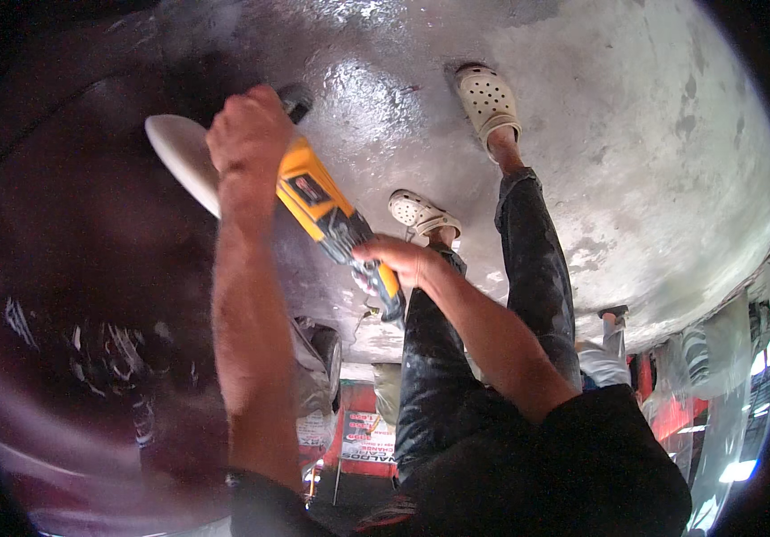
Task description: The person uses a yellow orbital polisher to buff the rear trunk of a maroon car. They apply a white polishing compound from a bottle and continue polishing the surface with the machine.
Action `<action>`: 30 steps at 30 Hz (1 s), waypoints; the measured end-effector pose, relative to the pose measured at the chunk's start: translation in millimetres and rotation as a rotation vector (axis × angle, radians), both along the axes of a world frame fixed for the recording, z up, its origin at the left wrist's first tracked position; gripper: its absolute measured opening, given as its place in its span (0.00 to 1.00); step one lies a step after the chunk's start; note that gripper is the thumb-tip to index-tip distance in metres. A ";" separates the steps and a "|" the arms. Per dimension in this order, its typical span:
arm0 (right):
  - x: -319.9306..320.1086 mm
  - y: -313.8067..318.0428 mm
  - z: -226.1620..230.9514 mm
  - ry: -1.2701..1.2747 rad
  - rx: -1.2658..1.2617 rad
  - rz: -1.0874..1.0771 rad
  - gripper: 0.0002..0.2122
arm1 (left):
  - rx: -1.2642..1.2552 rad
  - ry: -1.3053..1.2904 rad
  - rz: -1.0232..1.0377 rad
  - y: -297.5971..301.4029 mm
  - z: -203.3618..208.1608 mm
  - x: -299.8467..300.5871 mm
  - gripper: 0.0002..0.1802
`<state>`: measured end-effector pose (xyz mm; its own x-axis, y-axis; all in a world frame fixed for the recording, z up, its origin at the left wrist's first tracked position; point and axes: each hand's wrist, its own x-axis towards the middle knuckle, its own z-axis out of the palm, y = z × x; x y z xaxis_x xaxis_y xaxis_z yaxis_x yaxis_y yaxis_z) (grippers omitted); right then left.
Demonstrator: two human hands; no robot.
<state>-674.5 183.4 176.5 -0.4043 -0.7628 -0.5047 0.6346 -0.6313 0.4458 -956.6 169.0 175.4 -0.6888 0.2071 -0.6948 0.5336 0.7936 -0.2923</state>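
My hands hold a yellow and black power polisher (313, 190) slanting across the view. My left hand (251, 134) wraps over its head end, close to the pad. My right hand (400, 259) closes round the body towards the rear end. A pale round polishing pad (186, 161) faces the glossy dark maroon panel (89, 242), which looks like car bodywork. The pad is edge-on, and its contact with the panel is hard to make out. Whitish streaks (107, 358) show on the panel lower down.
My feet in cream clogs (490, 98) stand on a grey concrete floor (618, 134) with shiny, wet-looking patches. Clear plastic sheeting (716, 358) hangs at the right. A red and white sign (367, 434) shows at the lower middle.
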 end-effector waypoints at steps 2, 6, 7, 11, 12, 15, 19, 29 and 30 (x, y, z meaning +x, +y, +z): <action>22.1 -17.0 23.7 -0.042 -0.005 -0.063 0.14 | 0.070 -0.009 0.131 -17.5 17.9 22.5 0.21; 55.0 -31.9 48.2 -0.052 0.132 0.017 0.12 | -0.054 -0.063 0.245 -46.1 49.6 45.0 0.21; 59.9 -31.7 54.4 -0.059 0.085 0.087 0.13 | -0.126 -0.070 0.215 -47.8 51.7 51.4 0.21; 57.5 -25.2 71.1 -0.106 0.013 0.178 0.14 | -0.103 -0.143 0.180 -52.3 62.5 60.5 0.22; 53.8 -21.7 72.0 -0.068 0.042 0.110 0.14 | -0.100 -0.125 0.188 -51.1 61.9 58.9 0.22; 35.5 -12.1 59.8 -0.022 0.144 0.102 0.14 | -0.004 -0.052 0.114 -43.4 57.6 37.8 0.14; 8.1 6.7 45.1 0.010 0.094 0.042 0.13 | 0.099 0.026 0.085 -15.2 55.3 8.1 0.14; -69.6 68.0 44.8 0.169 0.275 0.004 0.12 | 0.305 0.210 -0.032 44.9 100.2 -54.9 0.10; -71.8 71.4 47.1 0.155 0.326 0.037 0.12 | 0.338 0.240 -0.027 46.2 103.9 -57.1 0.11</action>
<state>-746.3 254.8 223.6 -0.4699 -0.5878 -0.6585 0.7042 -0.6995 0.1219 -1013.7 215.2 279.3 -0.8138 0.4167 -0.4051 0.5043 0.8527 -0.1360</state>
